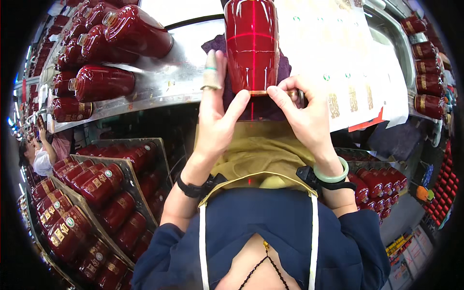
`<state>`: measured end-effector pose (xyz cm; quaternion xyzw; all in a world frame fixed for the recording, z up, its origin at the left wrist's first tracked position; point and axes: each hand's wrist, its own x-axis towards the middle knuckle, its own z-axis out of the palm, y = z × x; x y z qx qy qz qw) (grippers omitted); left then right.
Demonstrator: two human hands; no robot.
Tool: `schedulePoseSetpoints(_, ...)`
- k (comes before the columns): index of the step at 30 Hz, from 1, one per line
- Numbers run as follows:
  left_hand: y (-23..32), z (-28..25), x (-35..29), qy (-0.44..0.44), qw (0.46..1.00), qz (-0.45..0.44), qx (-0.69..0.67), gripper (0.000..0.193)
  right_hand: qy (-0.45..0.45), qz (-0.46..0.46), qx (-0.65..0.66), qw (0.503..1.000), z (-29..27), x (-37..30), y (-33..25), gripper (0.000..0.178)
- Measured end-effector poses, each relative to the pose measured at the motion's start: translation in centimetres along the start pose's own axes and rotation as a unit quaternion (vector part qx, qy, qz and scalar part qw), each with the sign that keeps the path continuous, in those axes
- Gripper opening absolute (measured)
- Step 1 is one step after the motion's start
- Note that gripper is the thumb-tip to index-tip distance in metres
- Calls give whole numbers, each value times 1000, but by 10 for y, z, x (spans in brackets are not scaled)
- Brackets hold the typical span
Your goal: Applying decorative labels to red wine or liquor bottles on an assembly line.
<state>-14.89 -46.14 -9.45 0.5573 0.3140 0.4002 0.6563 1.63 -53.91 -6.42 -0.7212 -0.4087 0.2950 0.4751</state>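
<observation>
Right in the middle, a glossy red bottle [252, 46] lies on a dark purple cloth [258, 104] on the metal tabletop [164, 79], its base end pointing toward the person, and a red laser cross runs down and across its body. Both hands are at that near end. The left hand [215, 118] has its index finger, wearing a pale finger cot, laid along the bottle's left side, with the thumb reaching in under the gold band at the base. The right hand [304, 116] comes in from the right, thumb and fingers pinched narrow against the same gold rim, holding the base edge. A black strap sits on each wrist, and a pale green bangle [333, 171] on the right one.

Moving outward: to the right of the bottle lies a white sheet of gold stickers [338, 63]. Far left on the tabletop, a row of more red bottles [104, 82] lies on its sides. Far right, another row of red bottles [425, 70] runs along the edge. Below the tabletop on the near left, racks of labelled bottles [92, 188] are stacked, and another person [38, 157] sits at the far left.
</observation>
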Motion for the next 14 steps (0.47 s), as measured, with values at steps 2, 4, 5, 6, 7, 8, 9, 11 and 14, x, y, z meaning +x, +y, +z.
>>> schedulePoseSetpoints(2, -5, -12, -6, -8, 986, 96, 134, 88, -8, -8, -15, 1000, 0, 1, 1, 18)
schedulePoseSetpoints(4, -2, -12, -7, 44, 965, 154, 207, 75, -7, -4, -8, 1000, 0, 0, 2, 19)
schedulePoseSetpoints(5, -3, -13, -7, 44, 921, 239, 304, 64, -7, -2, 0, 1000, 0, 0, 1, 19)
schedulePoseSetpoints(6, -2, -13, -5, 43, 861, 319, 394, 54, -8, -3, 1, 1000, -1, 0, 0, 19)
schedulePoseSetpoints(7, -1, -8, 0, 59, 832, 366, 412, 39, -13, 6, 4, 1000, -1, 0, -2, 19)
schedulePoseSetpoints(8, -4, -1, 4, 73, 828, 387, 398, 38, -18, 14, 7, 1000, -2, 0, -2, 19)
schedulePoseSetpoints(9, -6, -1, 8, 63, 812, 416, 404, 35, -17, 14, 7, 1000, -2, 1, -1, 19)
schedulePoseSetpoints(11, -5, 0, 12, 50, 798, 434, 414, 28, -14, -3, 7, 1000, -1, 1, 2, 20)
schedulePoseSetpoints(14, -11, -5, 14, 53, 789, 445, 419, 25, -33, -30, -20, 999, -9, 1, -5, 20)
